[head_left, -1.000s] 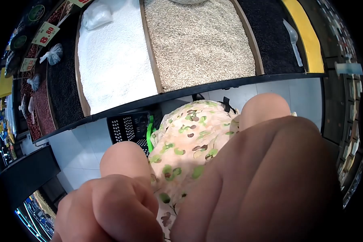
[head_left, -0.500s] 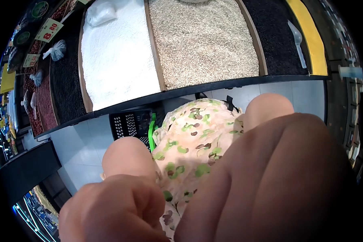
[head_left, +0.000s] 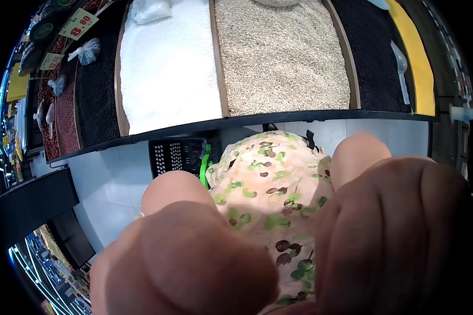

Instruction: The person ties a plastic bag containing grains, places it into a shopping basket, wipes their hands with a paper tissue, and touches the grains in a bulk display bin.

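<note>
Close below the camera, my left hand [head_left: 189, 262] is curled with its knuckles towards me; anything inside it is hidden. On the right, my right hand [head_left: 383, 236] has its fingers pressed together and bent, and I cannot see what they hold, if anything. Both hands hover in front of a loose cream garment with green and brown leaf prints [head_left: 268, 178], well short of the bulk food bins. The nearest bins hold a white grain or powder [head_left: 168, 73] and beige flakes or grains [head_left: 284, 63].
A black basket with a green handle [head_left: 176, 155] stands on the floor under the counter edge. Dark grains [head_left: 370, 58] lie in a bin with a clear scoop [head_left: 399, 65]. Tied plastic bags [head_left: 86, 51] and price signs [head_left: 79, 24] are at the left.
My left hand has moved right and up, covering more of the garment. My right hand has drawn to the right, its fingers now more upright. The view has shifted slightly.
</note>
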The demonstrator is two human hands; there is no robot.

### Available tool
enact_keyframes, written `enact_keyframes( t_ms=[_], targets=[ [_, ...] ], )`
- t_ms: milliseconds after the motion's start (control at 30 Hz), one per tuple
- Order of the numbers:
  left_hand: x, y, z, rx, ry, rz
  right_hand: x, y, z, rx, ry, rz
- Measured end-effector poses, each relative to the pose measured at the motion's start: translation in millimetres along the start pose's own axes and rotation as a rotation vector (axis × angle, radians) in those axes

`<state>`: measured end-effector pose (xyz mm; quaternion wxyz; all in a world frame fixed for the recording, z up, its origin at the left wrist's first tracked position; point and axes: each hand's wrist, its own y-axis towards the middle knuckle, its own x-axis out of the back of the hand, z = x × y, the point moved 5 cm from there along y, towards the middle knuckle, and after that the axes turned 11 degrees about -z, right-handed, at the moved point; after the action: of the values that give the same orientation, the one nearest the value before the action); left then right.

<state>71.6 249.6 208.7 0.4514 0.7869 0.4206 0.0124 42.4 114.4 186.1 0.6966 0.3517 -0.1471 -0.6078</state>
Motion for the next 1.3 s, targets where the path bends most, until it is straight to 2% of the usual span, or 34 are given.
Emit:
enact_keyframes(
  t_ms=[633,1300],
  targets=[
    [-21.5,0.6,0.3,0.004,-0.104,-0.042,-16.3,-1.7,27.4,0.152,-0.045,0.056],
    [-5.1,6.8,-19.0,-0.065,-0.042,-0.036,-12.6,-3.6,54.0,0.204,-0.060,0.088]
  ],
)
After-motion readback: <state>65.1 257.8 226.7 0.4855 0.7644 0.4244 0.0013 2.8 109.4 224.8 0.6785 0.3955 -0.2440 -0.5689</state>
